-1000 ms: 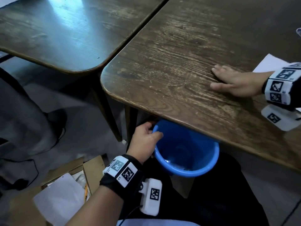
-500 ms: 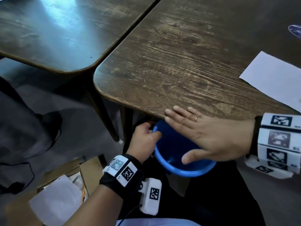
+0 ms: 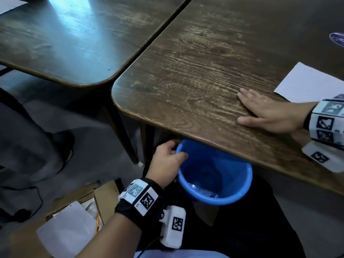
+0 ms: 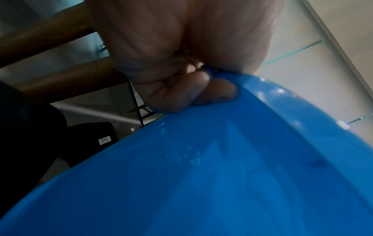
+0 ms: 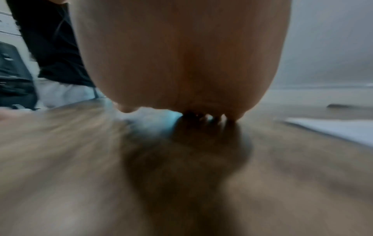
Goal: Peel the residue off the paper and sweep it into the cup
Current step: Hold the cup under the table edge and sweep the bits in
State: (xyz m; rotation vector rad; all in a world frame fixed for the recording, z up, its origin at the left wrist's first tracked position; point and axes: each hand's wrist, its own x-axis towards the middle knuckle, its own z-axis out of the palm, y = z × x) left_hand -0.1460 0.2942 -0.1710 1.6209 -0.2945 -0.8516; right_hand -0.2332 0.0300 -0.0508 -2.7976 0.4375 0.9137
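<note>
Left wrist only: fingers [image 4: 203,91] curled on blue cup [image 4: 222,175] rim

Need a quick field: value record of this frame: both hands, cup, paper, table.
left hand: grips the rim of the blue cup, thumb inside
right hand: flat on the table, fingers straight, near the front edge
cup position: below the table's front edge, partly tucked under it
cup contents: small clear bits at the bottom
paper: white sheet on the table, beyond the right hand, partly out of frame
</note>
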